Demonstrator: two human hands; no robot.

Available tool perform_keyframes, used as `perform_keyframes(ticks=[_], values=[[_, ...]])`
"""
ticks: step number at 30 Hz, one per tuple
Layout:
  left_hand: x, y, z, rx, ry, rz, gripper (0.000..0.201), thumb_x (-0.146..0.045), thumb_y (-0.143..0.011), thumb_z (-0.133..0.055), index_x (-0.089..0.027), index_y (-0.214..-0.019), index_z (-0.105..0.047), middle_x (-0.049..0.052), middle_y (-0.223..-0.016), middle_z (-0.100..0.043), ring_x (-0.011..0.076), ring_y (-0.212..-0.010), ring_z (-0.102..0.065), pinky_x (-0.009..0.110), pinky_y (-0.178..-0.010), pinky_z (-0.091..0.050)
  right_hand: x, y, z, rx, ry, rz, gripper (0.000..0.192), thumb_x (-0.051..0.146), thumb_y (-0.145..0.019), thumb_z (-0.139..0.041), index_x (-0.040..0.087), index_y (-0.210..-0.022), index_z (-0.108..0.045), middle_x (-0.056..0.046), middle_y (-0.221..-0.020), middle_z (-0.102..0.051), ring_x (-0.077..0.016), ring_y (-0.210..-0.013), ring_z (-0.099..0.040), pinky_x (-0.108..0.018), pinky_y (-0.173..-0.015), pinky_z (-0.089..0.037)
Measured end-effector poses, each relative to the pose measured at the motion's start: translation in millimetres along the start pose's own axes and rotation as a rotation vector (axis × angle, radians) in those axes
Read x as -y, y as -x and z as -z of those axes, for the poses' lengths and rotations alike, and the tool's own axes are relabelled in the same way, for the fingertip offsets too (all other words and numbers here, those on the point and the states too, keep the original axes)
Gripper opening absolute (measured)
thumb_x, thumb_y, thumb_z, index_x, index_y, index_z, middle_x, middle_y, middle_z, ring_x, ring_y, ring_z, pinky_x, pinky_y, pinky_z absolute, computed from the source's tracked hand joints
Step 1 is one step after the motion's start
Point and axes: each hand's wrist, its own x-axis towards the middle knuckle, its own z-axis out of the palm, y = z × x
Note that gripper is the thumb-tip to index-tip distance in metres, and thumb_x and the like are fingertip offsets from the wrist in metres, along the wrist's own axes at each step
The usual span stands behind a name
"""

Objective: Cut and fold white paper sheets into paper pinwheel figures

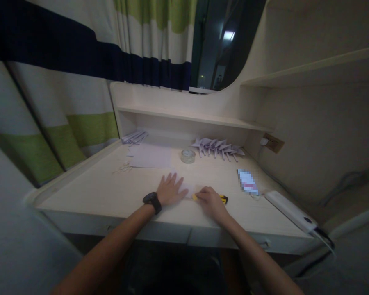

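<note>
Pressing flat with fingers spread, the left hand [170, 189] pins a pale paper sheet [184, 187] on the table [95, 192]; at its 3 o'clock, the right hand [211, 200] grips a yellow cutter [224, 199].

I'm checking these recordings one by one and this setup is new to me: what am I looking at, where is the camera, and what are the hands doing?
There is no machine: one camera worn on a person's head looks down at their own arms. The left hand, with a dark watch at the wrist, lies flat on a pale sheet of paper on the desk. The right hand grips a yellow-and-black cutter at the sheet's edge. Farther back lie a tape roll, more paper, scissors and folded paper shapes. A white power strip lies right.
</note>
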Motion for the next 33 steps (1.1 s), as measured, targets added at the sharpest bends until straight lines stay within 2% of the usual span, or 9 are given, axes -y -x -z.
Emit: perform_keyframes(ticks=[5,10,14,16,18,22,26,30,33], values=[[-0.7,0.9,3.5,0.019,0.017,-0.005,0.077,-0.07,-0.084,-0.018,-0.02,-0.141,-0.033,0.015,-0.149,-0.023,0.0364,-0.137,-0.015,0.056,-0.106,-0.007,-5.2,6.7,5.2,-0.013,-0.014,0.033,0.018,0.015,-0.083,-0.055,0.019,-0.092,-0.071,-0.006,-0.085,-0.06,-0.018,-0.084,-0.053,-0.028,-0.076,-0.041],[1.5,-1.7,2.9,0.017,0.034,0.004,0.069,-0.063,-0.088,-0.019,-0.021,-0.141,-0.033,0.014,-0.149,-0.026,0.0354,-0.137,-0.017,0.055,-0.106,-0.011,-8.7,6.4,3.7,0.002,-0.008,0.026,0.02,0.014,-0.082,-0.056,0.02,-0.095,-0.071,-0.007,-0.087,-0.061,-0.0185,-0.085,-0.053,-0.029,-0.077,-0.042],[14.4,-4.9,6.1,-0.038,0.104,0.002,0.058,-0.048,-0.094,-0.02,-0.015,-0.14,-0.034,0.016,-0.147,-0.028,0.0286,-0.136,-0.024,0.046,-0.108,-0.019,-11.4,5.6,1.4,-0.002,-0.012,0.015,0.019,0.018,-0.084,-0.055,0.02,-0.095,-0.071,-0.007,-0.09,-0.061,-0.0181,-0.087,-0.053,-0.029,-0.08,-0.042],[23.9,-3.0,10.6,-0.068,0.159,-0.047,0.057,-0.044,-0.094,-0.023,-0.011,-0.139,-0.035,0.016,-0.148,-0.028,0.0236,-0.137,-0.023,0.038,-0.108,-0.022,-12.3,6.2,-0.1,-0.015,-0.01,0.007,0.019,0.02,-0.085,-0.054,0.019,-0.095,-0.07,-0.007,-0.091,-0.06,-0.0182,-0.088,-0.053,-0.029,-0.08,-0.042],[33.1,2.4,15.6,-0.042,0.201,-0.114,0.056,-0.046,-0.093,-0.026,-0.013,-0.136,-0.04,0.013,-0.147,-0.031,0.0214,-0.136,-0.026,0.034,-0.109,-0.023,-12.4,7.1,-1.3,-0.026,-0.002,0.001,0.019,0.021,-0.086,-0.053,0.02,-0.094,-0.07,-0.007,-0.091,-0.06,-0.0186,-0.089,-0.053,-0.03,-0.08,-0.042],[43.8,18.5,23.9,0.061,0.229,-0.232,0.057,-0.052,-0.09,-0.033,-0.016,-0.131,-0.046,0.011,-0.141,-0.041,0.0217,-0.133,-0.032,0.035,-0.108,-0.024,-10.2,8.6,-1.3,-0.053,0.001,0.003,0.019,0.02,-0.087,-0.052,0.019,-0.094,-0.069,-0.008,-0.092,-0.06,-0.0191,-0.09,-0.052,-0.03,-0.081,-0.042],[41.6,27.9,30.1,0.054,0.183,-0.3,0.053,-0.055,-0.087,-0.04,-0.019,-0.125,-0.052,0.01,-0.138,-0.045,0.0237,-0.131,-0.035,0.035,-0.106,-0.027,-7.5,8.0,1.4,-0.094,-0.016,-0.012,0.02,0.02,-0.086,-0.052,0.02,-0.099,-0.068,-0.008,-0.094,-0.059,-0.0194,-0.092,-0.052,-0.031,-0.083,-0.042],[32.7,26.7,33.3,0.021,0.078,-0.322,0.036,-0.048,-0.088,-0.044,-0.021,-0.106,-0.06,0.009,-0.111,-0.064,0.025,-0.105,-0.058,0.033,-0.088,-0.043,-5.5,6.3,5.1,-0.133,-0.026,-0.022,0.022,0.02,-0.086,-0.051,0.019,-0.102,-0.067,-0.008,-0.094,-0.059,-0.0195,-0.092,-0.052,-0.031,-0.084,-0.042],[28.7,25.6,33.7,0.006,-0.013,-0.303,0.031,-0.038,-0.091,-0.039,-0.018,-0.092,-0.063,0.011,-0.091,-0.068,0.0252,-0.085,-0.064,0.033,-0.074,-0.046,-4.7,6.3,7.8,-0.153,-0.02,-0.03,0.023,0.02,-0.085,-0.051,0.018,-0.101,-0.067,-0.008,-0.094,-0.06,-0.0196,-0.091,-0.052,-0.031,-0.082,-0.042]])
